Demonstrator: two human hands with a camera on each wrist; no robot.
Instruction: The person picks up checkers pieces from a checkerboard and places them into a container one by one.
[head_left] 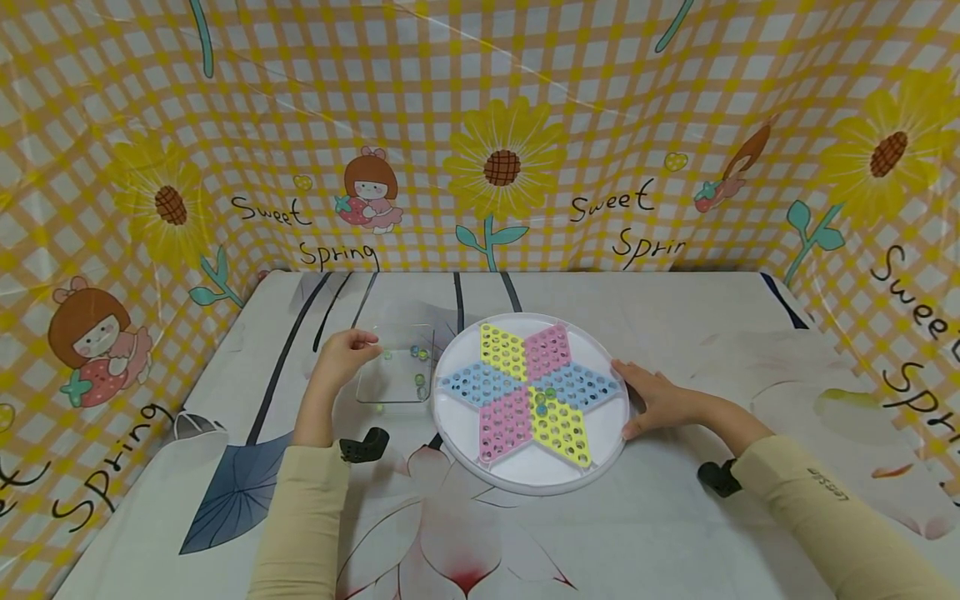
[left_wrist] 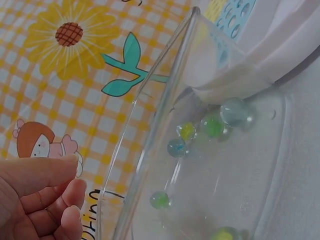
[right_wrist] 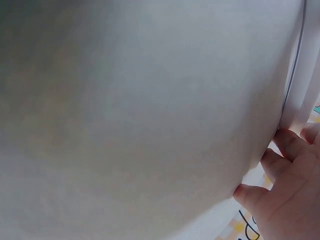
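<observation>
To the left of the board, my left hand (head_left: 347,357) hovers at the near-left side of a clear plastic box (head_left: 390,402). Its fingers are loosely bent, and nothing shows between them in the left wrist view. Several glass marbles (left_wrist: 212,125), green, yellow and blue, lie on the box floor. A round white Chinese checkers board (head_left: 457,429) carries a star of pink, yellow and blue holed fields. Near its centre, a few marbles (head_left: 542,400) sit at the tip of a yellow field. My right hand (head_left: 660,402) rests spread against the board's right rim, fingertips touching it.
A white cloth (head_left: 675,542) with printed flowers and dark lines covers the table. Behind and on both sides hangs a checked curtain (head_left: 420,108) with sunflowers. Black wrist-worn devices (head_left: 365,446) stick out beside both forearms.
</observation>
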